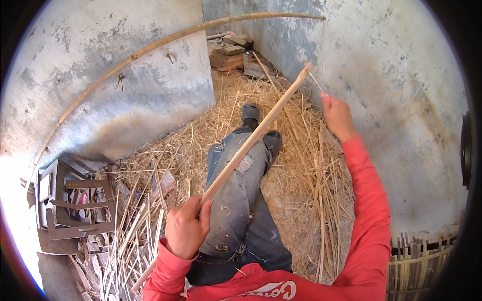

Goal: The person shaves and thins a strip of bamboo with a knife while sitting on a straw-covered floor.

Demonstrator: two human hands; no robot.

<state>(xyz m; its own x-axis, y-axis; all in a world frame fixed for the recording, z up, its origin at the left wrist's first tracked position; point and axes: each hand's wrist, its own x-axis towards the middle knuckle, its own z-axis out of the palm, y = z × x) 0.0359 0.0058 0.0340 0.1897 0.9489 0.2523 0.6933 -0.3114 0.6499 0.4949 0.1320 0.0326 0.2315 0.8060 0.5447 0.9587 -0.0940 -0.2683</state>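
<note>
A long, pale wooden strip, which looks like split bamboo [256, 135], slants up across my legs from lower left to upper right. My left hand [188, 226] is closed around its lower part, and the strip's tail runs on below the wrist. Out at the upper right, my right hand [339, 118] grips a slim tool with a pink handle [327, 96] and a thin metal blade, seemingly a knife [316, 82]. The blade's tip meets or nearly meets the strip's far end, where the wood looks notched; I cannot tell if they touch.
My outstretched legs [231, 185] lie on straw-like shavings [291, 200]. Loose thin strips [135, 241] and a brown metal frame [80, 231] stand at left. A curved bamboo pole [150, 47] leans along the wall. Bricks [233, 50] lie in the far corner; a slatted basket [419, 266] is lower right.
</note>
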